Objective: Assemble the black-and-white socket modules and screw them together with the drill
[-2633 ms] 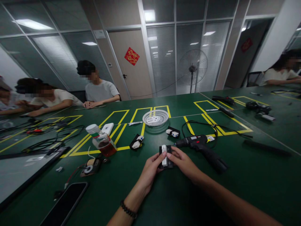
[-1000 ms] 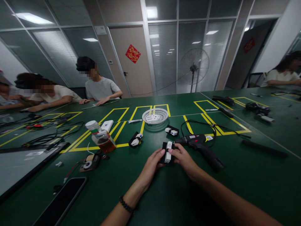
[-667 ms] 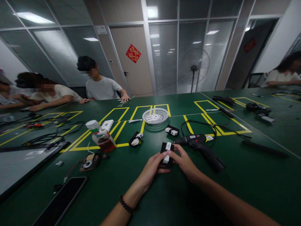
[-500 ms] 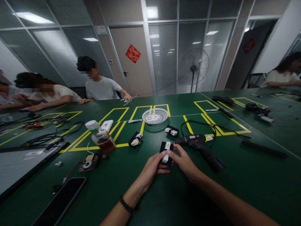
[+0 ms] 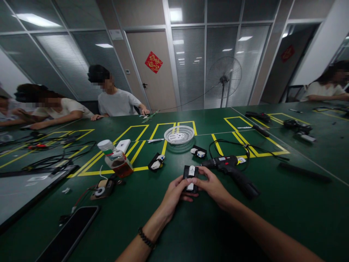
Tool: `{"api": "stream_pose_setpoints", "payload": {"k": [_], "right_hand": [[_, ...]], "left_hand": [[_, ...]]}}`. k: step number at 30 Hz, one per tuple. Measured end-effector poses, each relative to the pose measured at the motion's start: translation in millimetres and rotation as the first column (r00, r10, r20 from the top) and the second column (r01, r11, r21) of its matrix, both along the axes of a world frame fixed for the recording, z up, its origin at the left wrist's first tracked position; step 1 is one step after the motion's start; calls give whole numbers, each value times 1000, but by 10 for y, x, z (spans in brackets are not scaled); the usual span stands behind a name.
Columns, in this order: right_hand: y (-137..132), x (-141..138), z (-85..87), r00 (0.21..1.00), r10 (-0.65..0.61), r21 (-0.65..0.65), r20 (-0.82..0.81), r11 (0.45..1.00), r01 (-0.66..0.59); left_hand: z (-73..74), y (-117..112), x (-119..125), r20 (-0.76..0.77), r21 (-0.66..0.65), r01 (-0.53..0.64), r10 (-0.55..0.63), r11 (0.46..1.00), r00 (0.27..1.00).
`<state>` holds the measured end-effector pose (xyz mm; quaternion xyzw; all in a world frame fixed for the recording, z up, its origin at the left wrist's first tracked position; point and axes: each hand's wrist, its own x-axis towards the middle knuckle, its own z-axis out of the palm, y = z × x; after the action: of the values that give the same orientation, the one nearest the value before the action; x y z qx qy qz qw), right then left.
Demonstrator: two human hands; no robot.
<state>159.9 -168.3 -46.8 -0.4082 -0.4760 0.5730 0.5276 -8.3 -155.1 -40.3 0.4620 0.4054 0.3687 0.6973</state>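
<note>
Between my two hands is a small flat black piece with a white strip [image 5: 191, 170] along its middle and a dark band across it. My left hand [image 5: 174, 193] grips its left side, thumb on top and fingers underneath. On the right edge, my right hand [image 5: 211, 185] holds it with thumb and fingers, both thumbs nearly meeting. Two similar black-and-white pieces lie beyond: one black-and-white bundle [image 5: 156, 162] to the left, another bundle [image 5: 198, 151] just ahead. A black cordless drill [image 5: 231, 169] rests right of my right hand.
A white plastic basket [image 5: 179, 135] stands ahead on the green table. Leftward are a bottle of brown liquid [image 5: 116, 158], a white box [image 5: 123, 146], a small motor-like part [image 5: 103, 189] and a phone [image 5: 72, 233]. Cables and a black rod [image 5: 304, 172] lie rightward. People sit across the table.
The held piece has turned slightly more upright and shifted a little left and down with both hands. Across the table, a person's hand has drawn back slightly.
</note>
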Motion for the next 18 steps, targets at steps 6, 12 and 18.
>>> {"api": "stream_pose_setpoints", "payload": {"k": [6, 12, 18], "right_hand": [[27, 48, 71, 984, 83, 23, 156, 996, -88], [171, 855, 502, 402, -461, 422, 791, 887, 186], [290, 1435, 288, 54, 7, -17, 999, 982, 189]], "left_hand": [[-119, 43, -13, 62, -21, -77, 78, 997, 995], [-202, 259, -205, 130, -88, -263, 273, 961, 953], [-186, 394, -382, 199, -122, -267, 287, 956, 937]]}}
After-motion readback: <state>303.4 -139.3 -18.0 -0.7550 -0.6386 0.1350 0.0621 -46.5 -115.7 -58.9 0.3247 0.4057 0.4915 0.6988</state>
